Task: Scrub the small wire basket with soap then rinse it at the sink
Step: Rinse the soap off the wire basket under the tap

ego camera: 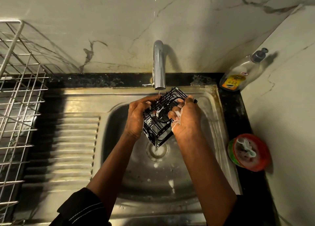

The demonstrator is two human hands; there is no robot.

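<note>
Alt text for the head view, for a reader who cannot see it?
The left hand and right hand hold a black wire basket under a thin stream from the tap over the sink; suds cling to basket and right hand. A pump bottle and a tub with a scrubber stand on the counter at right, a wire rack at left.

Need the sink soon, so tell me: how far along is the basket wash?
Soaping looks done: suds cling to the wire basket and the right hand. In hand: it and the left hand hold the basket under the faucet, in its thin stream. Left: foam on the wires to rinse off.
</note>
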